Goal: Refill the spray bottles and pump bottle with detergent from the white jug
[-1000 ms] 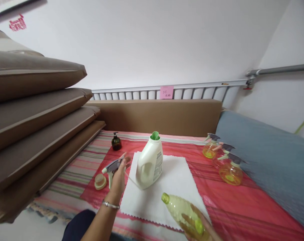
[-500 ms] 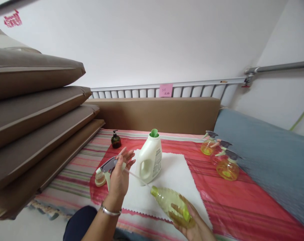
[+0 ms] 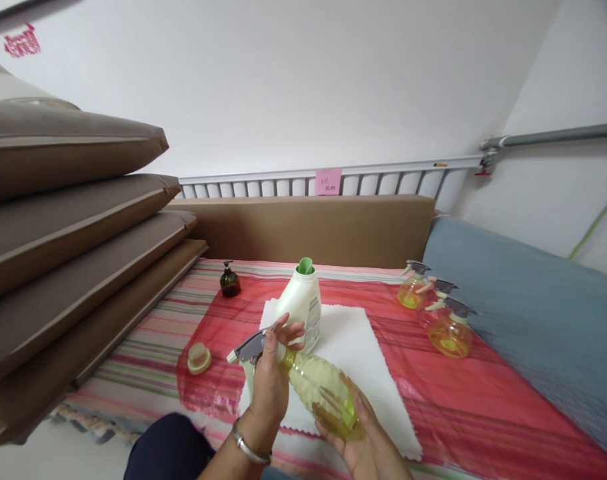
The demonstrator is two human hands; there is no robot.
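My left hand (image 3: 273,377) grips a grey and pale green spray head (image 3: 252,347), whose collar sits against the mouth of a clear yellow-green bottle (image 3: 321,390). Its thumb and index finger pinch the head while the other fingers stretch out. My right hand (image 3: 361,433) is wrapped round the bottle's base from below; the bottle lies tilted, with a little yellow liquid at the bottom. Just behind my left hand, a white jug (image 3: 301,293) with a green spout stands on a white cloth (image 3: 356,333).
Several spray bottles stand at the right, the nearest one (image 3: 451,333) holding yellow liquid. A dark pump bottle (image 3: 230,281) and a cream cap (image 3: 198,359) are at the left, on red sheeting (image 3: 218,327). Stacked cushions (image 3: 83,253) rise at far left.
My left hand has moved right and brought the spray head to the bottle's mouth. The thin tube, which was mostly outside, no longer shows between them. My right hand and the bottle shifted slightly left.
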